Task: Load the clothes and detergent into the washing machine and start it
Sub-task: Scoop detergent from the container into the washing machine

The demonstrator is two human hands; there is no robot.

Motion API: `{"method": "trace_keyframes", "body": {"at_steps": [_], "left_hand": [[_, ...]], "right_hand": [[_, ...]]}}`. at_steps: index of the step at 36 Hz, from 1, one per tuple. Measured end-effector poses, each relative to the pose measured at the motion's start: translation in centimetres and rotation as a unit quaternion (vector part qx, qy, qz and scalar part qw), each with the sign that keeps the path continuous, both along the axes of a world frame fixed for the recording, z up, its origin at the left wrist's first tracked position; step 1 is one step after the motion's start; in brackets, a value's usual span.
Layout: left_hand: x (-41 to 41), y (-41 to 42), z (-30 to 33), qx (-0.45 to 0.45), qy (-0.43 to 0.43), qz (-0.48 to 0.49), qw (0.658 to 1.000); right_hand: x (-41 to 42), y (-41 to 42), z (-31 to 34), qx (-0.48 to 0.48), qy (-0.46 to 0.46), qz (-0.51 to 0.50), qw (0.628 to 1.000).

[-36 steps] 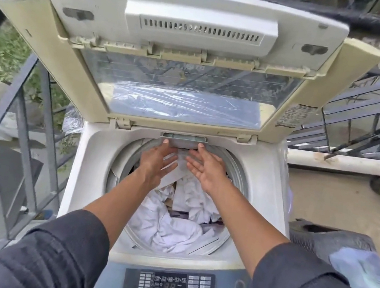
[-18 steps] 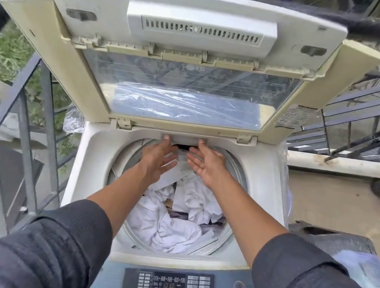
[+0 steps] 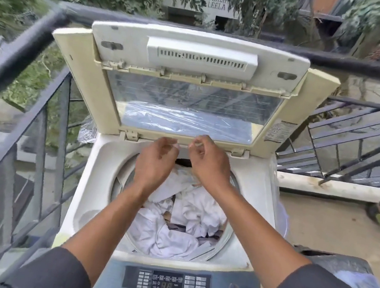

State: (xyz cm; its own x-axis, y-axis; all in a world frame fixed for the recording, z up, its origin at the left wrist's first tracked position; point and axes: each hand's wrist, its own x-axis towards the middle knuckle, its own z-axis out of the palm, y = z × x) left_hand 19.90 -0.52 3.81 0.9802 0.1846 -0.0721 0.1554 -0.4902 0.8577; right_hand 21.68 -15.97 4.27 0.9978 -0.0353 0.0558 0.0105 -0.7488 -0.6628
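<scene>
Both hands, left and right, hover with fingers curled loosely and holding nothing, at the rear rim of the washer, under its raised lid; white clothes fill the drum below, a railing behind

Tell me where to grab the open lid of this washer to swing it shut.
Grip the lid at its top edge, near the vented handle strip, reaching up from the front. It stands folded upright, hinged at the back of the tub opening, so that far edge probably gives the most leverage. Both the left hand and right hand are low by the hinge.
</scene>
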Motion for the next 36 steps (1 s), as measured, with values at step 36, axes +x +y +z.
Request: {"method": "trace_keyframes", "body": {"at_steps": [36], "left_hand": [[2.3,-0.3,17.0,0.452,-0.275,0.0,0.849]], "right_hand": [[2.1,-2.1,16.6,-0.257,-0.348,0.002,0.902]]}}
